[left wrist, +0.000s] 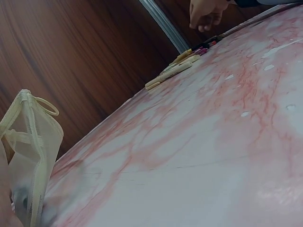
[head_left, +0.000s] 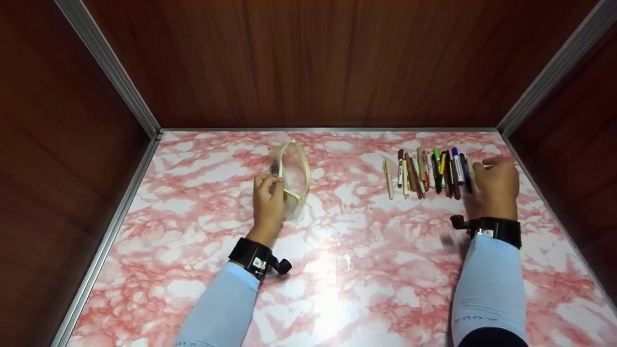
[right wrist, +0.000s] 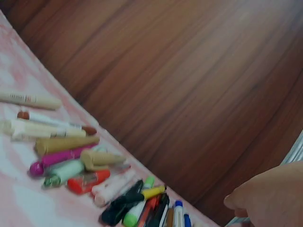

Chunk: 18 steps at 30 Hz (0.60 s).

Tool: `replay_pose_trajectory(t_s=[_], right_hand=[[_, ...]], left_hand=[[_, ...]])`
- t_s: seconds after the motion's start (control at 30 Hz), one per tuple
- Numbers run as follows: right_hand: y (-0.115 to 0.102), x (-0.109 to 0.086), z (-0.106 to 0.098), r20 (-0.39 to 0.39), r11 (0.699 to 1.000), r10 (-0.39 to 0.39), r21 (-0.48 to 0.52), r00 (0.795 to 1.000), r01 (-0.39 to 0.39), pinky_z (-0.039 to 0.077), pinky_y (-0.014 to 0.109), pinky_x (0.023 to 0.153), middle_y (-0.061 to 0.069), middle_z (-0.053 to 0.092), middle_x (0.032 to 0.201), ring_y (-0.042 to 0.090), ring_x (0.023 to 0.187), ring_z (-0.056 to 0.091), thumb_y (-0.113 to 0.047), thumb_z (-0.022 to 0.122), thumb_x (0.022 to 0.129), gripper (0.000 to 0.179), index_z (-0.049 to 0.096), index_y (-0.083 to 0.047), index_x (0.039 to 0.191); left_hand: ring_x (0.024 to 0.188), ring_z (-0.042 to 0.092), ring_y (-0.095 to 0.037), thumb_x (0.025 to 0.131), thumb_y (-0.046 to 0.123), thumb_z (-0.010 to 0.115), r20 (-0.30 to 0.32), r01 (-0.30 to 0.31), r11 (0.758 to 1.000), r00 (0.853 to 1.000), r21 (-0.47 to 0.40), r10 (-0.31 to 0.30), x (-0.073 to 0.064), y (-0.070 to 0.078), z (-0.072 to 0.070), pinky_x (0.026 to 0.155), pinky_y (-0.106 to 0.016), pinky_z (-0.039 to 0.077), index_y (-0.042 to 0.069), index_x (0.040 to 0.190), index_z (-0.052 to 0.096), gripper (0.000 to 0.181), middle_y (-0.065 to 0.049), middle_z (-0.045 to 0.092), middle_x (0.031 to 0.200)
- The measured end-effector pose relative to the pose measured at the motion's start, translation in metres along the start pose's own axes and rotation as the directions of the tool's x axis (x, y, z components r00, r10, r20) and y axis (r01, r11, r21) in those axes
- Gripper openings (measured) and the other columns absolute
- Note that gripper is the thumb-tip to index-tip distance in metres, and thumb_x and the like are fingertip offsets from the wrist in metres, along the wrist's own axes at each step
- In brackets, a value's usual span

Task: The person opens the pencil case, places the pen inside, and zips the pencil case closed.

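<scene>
A sheer mesh zip pouch [head_left: 307, 168] with cream edging stands with its mouth spread on the table's left half. My left hand [head_left: 269, 197] pinches its near-left rim; in the left wrist view the pouch [left wrist: 40, 151] shows at the left edge. Something dark is inside, too blurred to name. On the right lies a row of pens and markers [head_left: 434, 173]. My right hand [head_left: 496, 185] is at the row's right end, fingers bent; its fingertips are hidden, so whether it holds a pen does not show.
A cream pen [head_left: 389, 179] lies slightly apart at the row's left end. The pink-and-white marbled table [head_left: 366, 270] is bounded by brown wood-grain panels [head_left: 328, 62] at the back and sides, with metal strips [head_left: 111, 77] along the corners.
</scene>
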State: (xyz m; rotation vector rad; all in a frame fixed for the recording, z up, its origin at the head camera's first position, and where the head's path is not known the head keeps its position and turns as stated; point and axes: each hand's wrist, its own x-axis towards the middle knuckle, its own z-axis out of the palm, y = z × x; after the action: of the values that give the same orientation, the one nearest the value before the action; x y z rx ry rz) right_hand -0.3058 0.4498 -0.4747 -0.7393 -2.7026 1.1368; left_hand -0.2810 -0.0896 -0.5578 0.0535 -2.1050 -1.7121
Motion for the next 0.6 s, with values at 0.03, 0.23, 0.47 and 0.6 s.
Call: replay_pose_trajectory(t_s=[0.03, 0.23, 0.47, 0.6], right_hand=[[0.002, 0.0, 0.0, 0.025, 0.999, 0.029, 0.014, 0.999, -0.029, 0.048, 0.061, 0.125, 0.031, 0.057, 0.165, 0.045, 0.145, 0.057, -0.046, 0.049, 0.117, 0.069, 0.051, 0.001, 0.167], [0.011, 0.002, 0.003, 0.09, 0.992, 0.125, 0.014, 0.988, -0.126, 0.047, 0.057, 0.126, 0.029, 0.053, 0.169, 0.04, 0.143, 0.056, -0.05, 0.049, 0.117, 0.076, 0.041, 0.001, 0.173], [0.016, 0.005, 0.004, 0.148, 0.992, 0.063, -0.119, 0.987, -0.045, 0.041, 0.066, 0.131, 0.039, 0.049, 0.167, 0.055, 0.152, 0.051, -0.039, 0.051, 0.115, 0.072, 0.045, 0.012, 0.165], [0.015, 0.006, 0.004, 0.144, 0.99, 0.052, -0.14, 0.988, -0.031, 0.045, 0.066, 0.128, 0.039, 0.053, 0.163, 0.056, 0.149, 0.054, -0.032, 0.053, 0.115, 0.065, 0.05, 0.014, 0.161]], left_hand=[[0.113, 0.064, -0.027, 0.111, 0.015, 0.066, -0.001, 0.0, 1.0, 1.0, -0.004, 0.0, 0.0, 0.0, 0.0, 0.088, -0.03, 0.056, -0.001, 0.099, 0.073, 0.021, -0.013, 0.056, 0.123], [0.115, 0.064, -0.029, 0.111, 0.014, 0.065, 0.005, -0.003, 1.0, 1.0, -0.008, 0.003, 0.001, 0.001, 0.001, 0.09, -0.031, 0.056, -0.001, 0.101, 0.073, 0.019, -0.014, 0.056, 0.123], [0.102, 0.064, -0.022, 0.112, 0.017, 0.066, 0.006, 0.007, 1.0, 1.0, -0.017, -0.007, 0.0, 0.0, 0.0, 0.084, -0.027, 0.056, -0.002, 0.101, 0.073, 0.023, -0.012, 0.056, 0.121], [0.106, 0.063, -0.024, 0.112, 0.016, 0.066, 0.0, 0.007, 1.0, 1.0, -0.029, -0.007, 0.001, 0.001, 0.001, 0.088, -0.029, 0.055, -0.003, 0.101, 0.073, 0.023, -0.014, 0.056, 0.121]])
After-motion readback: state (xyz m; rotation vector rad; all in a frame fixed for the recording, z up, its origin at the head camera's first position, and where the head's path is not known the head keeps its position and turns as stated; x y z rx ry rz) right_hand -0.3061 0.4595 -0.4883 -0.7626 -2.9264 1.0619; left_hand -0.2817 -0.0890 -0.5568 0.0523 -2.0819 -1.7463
